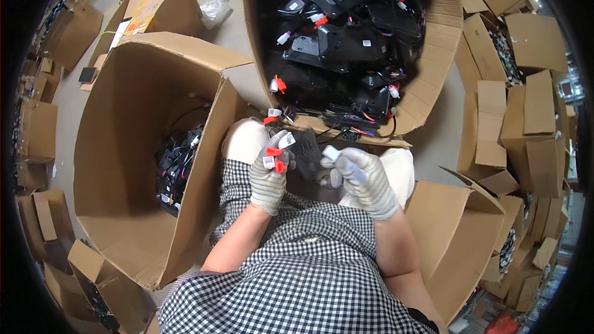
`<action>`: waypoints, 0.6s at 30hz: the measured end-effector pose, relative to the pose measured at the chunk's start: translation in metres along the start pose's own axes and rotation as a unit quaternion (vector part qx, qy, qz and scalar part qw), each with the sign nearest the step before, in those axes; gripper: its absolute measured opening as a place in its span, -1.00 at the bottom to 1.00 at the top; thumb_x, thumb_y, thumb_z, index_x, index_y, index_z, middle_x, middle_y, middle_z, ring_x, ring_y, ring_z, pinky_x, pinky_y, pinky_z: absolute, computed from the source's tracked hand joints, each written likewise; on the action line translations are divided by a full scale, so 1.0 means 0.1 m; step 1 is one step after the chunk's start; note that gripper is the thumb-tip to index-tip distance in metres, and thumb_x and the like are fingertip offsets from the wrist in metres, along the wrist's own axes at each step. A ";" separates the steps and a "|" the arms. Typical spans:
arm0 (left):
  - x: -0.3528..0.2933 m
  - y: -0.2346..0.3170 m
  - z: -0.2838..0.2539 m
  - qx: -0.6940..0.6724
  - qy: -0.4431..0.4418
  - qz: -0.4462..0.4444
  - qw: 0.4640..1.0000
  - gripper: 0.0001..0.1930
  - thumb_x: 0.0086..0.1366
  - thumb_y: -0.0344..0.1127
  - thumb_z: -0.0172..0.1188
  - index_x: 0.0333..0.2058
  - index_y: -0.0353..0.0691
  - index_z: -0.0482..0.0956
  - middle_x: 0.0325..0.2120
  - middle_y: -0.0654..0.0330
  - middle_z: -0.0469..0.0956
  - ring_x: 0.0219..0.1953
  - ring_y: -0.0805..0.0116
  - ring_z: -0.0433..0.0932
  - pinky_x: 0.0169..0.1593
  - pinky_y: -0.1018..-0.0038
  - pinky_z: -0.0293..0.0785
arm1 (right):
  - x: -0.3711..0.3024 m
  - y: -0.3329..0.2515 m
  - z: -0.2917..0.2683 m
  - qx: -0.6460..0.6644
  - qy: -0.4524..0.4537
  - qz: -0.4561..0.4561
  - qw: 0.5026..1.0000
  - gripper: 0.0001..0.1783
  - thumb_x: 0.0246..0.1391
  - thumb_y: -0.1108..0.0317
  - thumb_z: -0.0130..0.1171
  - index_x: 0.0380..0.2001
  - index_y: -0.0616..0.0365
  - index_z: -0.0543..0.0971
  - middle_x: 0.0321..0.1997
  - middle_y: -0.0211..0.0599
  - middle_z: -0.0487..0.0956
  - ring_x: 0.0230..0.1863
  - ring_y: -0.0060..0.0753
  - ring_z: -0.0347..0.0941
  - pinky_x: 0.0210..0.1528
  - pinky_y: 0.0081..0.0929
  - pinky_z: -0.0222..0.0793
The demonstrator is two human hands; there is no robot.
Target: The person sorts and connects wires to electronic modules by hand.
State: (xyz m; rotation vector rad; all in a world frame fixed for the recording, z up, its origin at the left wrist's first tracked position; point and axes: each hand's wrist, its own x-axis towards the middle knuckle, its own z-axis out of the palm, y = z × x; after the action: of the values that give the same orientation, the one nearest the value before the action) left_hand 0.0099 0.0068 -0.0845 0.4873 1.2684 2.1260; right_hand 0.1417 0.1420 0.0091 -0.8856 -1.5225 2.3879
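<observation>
My left hand (268,179), in a striped knit glove, is closed around several small red and white connector plugs (273,152), which show at its fingers. Across from it my right hand (365,182), gloved too, pinches a small pale blue-white block-shaped piece (331,153) between thumb and fingers. The two hands are apart, above my lap. Between them lies a dark, blurred area whose kind I cannot make out. Just beyond, a large cardboard box (442,43) holds black plastic device housings (349,46) with coloured wires and red and white plugs.
To my left stands an open cardboard box (124,167) with black wired parts (176,170) at its bottom. Another open carton (451,229) is close by my right arm. Many cartons line both sides. A clear plastic bag (216,10) lies on the floor at the far left.
</observation>
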 end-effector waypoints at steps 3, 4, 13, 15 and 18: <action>-0.07 0.01 0.08 0.017 0.018 -0.059 0.998 -0.53 0.19 -0.28 0.19 0.07 -0.28 0.38 -0.37 0.34 0.46 -0.40 0.59 0.40 -0.27 0.63 0.39 | 0.09 -0.03 0.16 -0.098 -0.002 -0.035 0.995 -0.56 0.11 -0.02 0.11 -0.42 0.22 0.57 -0.70 -0.58 0.34 -0.70 -0.82 0.16 -0.66 -0.74 -0.01; -0.10 0.00 0.08 0.049 0.015 -0.069 0.996 -0.53 0.19 -0.26 0.19 0.05 -0.28 0.40 -0.38 0.34 0.46 -0.39 0.61 0.40 -0.26 0.64 0.39 | 0.11 0.01 0.15 -0.097 0.000 -0.035 0.995 -0.56 0.11 -0.02 0.11 -0.42 0.22 0.57 -0.70 -0.58 0.34 -0.70 -0.82 0.16 -0.66 -0.74 -0.01; 0.00 0.15 0.08 0.316 -0.078 0.075 0.943 -0.61 0.26 -0.14 -0.02 -0.06 -0.27 0.50 -0.27 0.05 0.57 -0.24 0.20 0.56 -0.15 0.43 0.45 | 0.22 -0.03 -0.06 0.027 -0.052 0.087 0.994 -0.59 0.05 0.06 0.15 -0.59 0.24 0.56 -0.81 -0.56 0.28 -0.80 -0.76 0.10 -0.70 -0.71 -0.04; 0.11 0.19 0.05 0.348 -0.084 0.097 0.929 -0.61 0.25 -0.13 0.00 -0.06 -0.26 0.51 -0.31 0.05 0.56 -0.27 0.18 0.57 -0.19 0.42 0.45 | 0.26 -0.23 -0.01 0.031 -0.064 0.136 0.988 -0.66 0.04 0.17 0.11 -0.61 0.23 0.54 -0.83 -0.57 0.25 -0.79 -0.75 0.11 -0.66 -0.68 0.04; 0.41 0.53 0.12 0.422 -0.127 0.221 0.870 -0.61 0.22 -0.14 0.06 -0.06 -0.23 0.52 -0.41 0.06 0.55 -0.33 0.21 0.56 -0.27 0.42 0.44 | 0.37 -0.42 0.12 0.047 -0.106 0.064 0.991 -0.68 0.08 0.22 0.03 -0.60 0.24 0.52 -0.85 -0.61 0.20 -0.83 -0.80 0.01 -0.74 -0.74 -0.08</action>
State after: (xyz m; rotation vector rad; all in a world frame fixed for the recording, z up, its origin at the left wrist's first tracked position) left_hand -0.0301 0.0230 -0.0319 1.4943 2.0340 1.6235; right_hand 0.0981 0.1682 0.0353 -0.7495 -1.4475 2.6975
